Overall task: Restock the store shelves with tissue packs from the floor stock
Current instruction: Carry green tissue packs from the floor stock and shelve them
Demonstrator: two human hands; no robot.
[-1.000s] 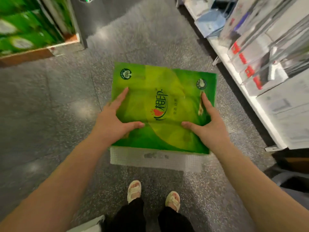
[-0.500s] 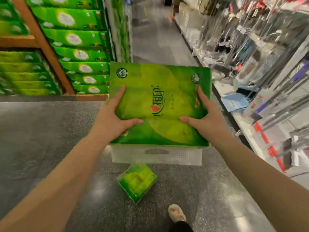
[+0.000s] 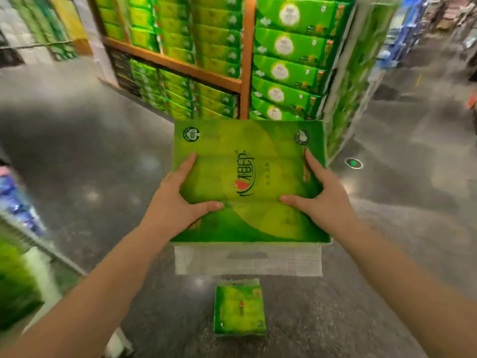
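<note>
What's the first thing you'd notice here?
The big green tissue pack in the middle, held up by the left hand and the right hand. Behind it stands a shelf stacked with matching green packs, and a small pack lies on the floor below.

View swung left toward the stocked shelves [image 3: 284, 60]

Tissue pack [image 3: 247, 182] got carried from the right-hand racks to facing them; small pack [image 3: 240, 310] on floor shifted to centre.

Speckled grey floor [image 3: 90, 164] with a round green floor marker [image 3: 354, 163]; blurred blue packages [image 3: 15, 200] at left.
</note>
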